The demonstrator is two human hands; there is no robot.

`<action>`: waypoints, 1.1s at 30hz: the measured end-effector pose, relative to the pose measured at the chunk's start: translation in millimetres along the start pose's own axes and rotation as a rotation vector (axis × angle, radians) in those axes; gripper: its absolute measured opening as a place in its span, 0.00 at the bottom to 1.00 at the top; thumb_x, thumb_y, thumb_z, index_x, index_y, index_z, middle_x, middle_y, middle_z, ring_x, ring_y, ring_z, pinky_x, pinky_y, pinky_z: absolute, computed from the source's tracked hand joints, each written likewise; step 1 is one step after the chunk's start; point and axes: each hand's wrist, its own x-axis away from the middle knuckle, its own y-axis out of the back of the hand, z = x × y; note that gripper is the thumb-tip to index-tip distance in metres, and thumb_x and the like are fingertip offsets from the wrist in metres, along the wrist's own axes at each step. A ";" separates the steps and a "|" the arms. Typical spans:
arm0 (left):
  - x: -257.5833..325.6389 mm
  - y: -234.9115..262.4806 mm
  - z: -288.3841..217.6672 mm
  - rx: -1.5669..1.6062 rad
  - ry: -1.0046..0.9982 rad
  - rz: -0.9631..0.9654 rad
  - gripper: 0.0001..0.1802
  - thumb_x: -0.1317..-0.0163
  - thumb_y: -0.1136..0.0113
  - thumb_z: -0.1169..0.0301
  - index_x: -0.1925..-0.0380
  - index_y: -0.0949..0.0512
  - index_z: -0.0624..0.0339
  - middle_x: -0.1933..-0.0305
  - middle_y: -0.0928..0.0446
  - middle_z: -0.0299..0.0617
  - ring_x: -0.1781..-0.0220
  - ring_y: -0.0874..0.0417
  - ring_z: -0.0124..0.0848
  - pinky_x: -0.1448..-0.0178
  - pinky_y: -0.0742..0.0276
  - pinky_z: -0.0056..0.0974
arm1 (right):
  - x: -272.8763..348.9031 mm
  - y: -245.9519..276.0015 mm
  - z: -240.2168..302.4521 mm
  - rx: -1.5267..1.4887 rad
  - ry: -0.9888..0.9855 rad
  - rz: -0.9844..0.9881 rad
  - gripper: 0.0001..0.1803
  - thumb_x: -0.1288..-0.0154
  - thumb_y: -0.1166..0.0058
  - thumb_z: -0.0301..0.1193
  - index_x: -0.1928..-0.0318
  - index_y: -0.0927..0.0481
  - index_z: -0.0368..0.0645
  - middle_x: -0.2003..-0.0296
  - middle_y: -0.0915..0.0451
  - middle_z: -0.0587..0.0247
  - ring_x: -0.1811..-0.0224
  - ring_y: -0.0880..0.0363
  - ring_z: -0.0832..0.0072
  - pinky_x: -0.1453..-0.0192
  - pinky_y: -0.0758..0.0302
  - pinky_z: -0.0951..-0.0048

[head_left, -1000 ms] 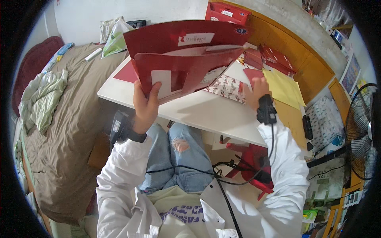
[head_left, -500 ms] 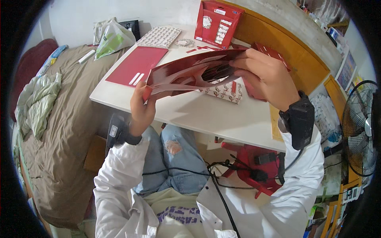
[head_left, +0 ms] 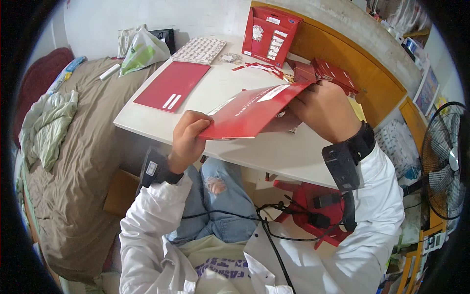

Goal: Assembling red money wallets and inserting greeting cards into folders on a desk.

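A flat red cardboard sleeve [head_left: 254, 111] with white printed patches is held tilted above the table. Its near left corner is pinched in my left hand [head_left: 188, 134], thumb on top. My right hand [head_left: 325, 110] is closed at the sleeve's right end, its fingertips partly hidden behind the cardboard. Under the sleeve, most of a patterned white item is covered from sight. On the white table [head_left: 235, 152], a second flat red card [head_left: 174, 85] with two white slots lies to the left.
A red display box [head_left: 271, 36] stands at the back of the table. Near it lie a patterned sheet [head_left: 198, 50], red and white strips [head_left: 264, 69] and a stack of red folders [head_left: 335, 76]. A bed [head_left: 93, 147] is at left, a fan [head_left: 445, 159] at right.
The sleeve has turned over from showing its open edge and dark inside to showing its printed red face. My right hand has moved lower and inward; my left has shifted slightly right.
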 end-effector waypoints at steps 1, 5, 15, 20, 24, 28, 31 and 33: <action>-0.7 -1.0 -0.2 -0.014 -0.030 0.011 0.20 0.59 0.43 0.88 0.64 0.33 0.62 0.68 0.26 0.48 0.69 0.23 0.43 0.67 0.26 0.39 | 0.3 -1.0 -0.9 0.001 0.000 0.000 0.07 0.53 0.48 0.28 0.70 0.22 0.45 0.68 0.22 0.67 0.64 0.23 0.69 0.62 0.26 0.68; -4.3 -4.7 -1.2 0.016 -0.051 0.024 0.21 0.61 0.43 0.89 0.64 0.33 0.63 0.68 0.26 0.48 0.69 0.23 0.43 0.68 0.26 0.40 | 2.2 -4.0 -7.3 -0.044 0.101 -0.168 0.07 0.53 0.49 0.29 0.71 0.22 0.46 0.68 0.22 0.67 0.64 0.24 0.71 0.64 0.28 0.70; -1.7 -4.3 2.7 -0.058 -0.125 0.011 0.21 0.65 0.43 0.87 0.66 0.31 0.64 0.69 0.25 0.48 0.70 0.23 0.43 0.68 0.27 0.40 | 2.7 -6.6 4.3 -0.254 -0.181 0.166 0.11 0.46 0.52 0.27 0.62 0.21 0.40 0.62 0.21 0.54 0.60 0.21 0.60 0.56 0.25 0.63; -6.0 -7.2 0.3 -0.043 -0.143 0.045 0.21 0.67 0.44 0.87 0.67 0.31 0.64 0.70 0.26 0.48 0.70 0.23 0.44 0.69 0.27 0.40 | 7.7 -22.2 0.1 -0.332 -0.149 0.071 0.13 0.46 0.52 0.28 0.60 0.21 0.39 0.62 0.21 0.52 0.60 0.21 0.60 0.59 0.23 0.65; 1.5 -6.1 4.6 -0.041 -0.123 0.037 0.21 0.65 0.45 0.87 0.65 0.31 0.64 0.68 0.25 0.49 0.69 0.23 0.44 0.68 0.27 0.40 | 5.0 -34.6 -0.5 -0.068 -0.045 0.000 0.11 0.47 0.50 0.29 0.62 0.20 0.45 0.64 0.20 0.55 0.62 0.20 0.63 0.62 0.24 0.65; 6.7 -9.3 6.2 0.003 0.138 0.044 0.22 0.60 0.39 0.84 0.62 0.31 0.63 0.65 0.25 0.48 0.64 0.23 0.44 0.61 0.27 0.39 | 11.0 -19.8 -5.5 -0.131 -0.173 0.181 0.15 0.57 0.44 0.29 0.63 0.22 0.43 0.68 0.22 0.58 0.63 0.23 0.61 0.59 0.26 0.65; 8.0 -9.7 5.6 0.052 0.322 0.033 0.23 0.58 0.33 0.78 0.59 0.31 0.62 0.63 0.24 0.47 0.62 0.22 0.42 0.57 0.27 0.38 | 15.0 -8.1 -13.9 -0.154 -0.079 -0.040 0.15 0.57 0.44 0.28 0.64 0.23 0.41 0.70 0.22 0.56 0.65 0.23 0.59 0.62 0.26 0.65; 11.0 -7.1 7.3 0.142 0.439 0.074 0.30 0.59 0.28 0.73 0.54 0.32 0.60 0.59 0.25 0.46 0.56 0.23 0.40 0.53 0.28 0.38 | 14.8 3.9 -18.8 -0.211 -0.147 -0.083 0.15 0.55 0.45 0.25 0.62 0.24 0.40 0.69 0.22 0.55 0.66 0.23 0.57 0.62 0.26 0.65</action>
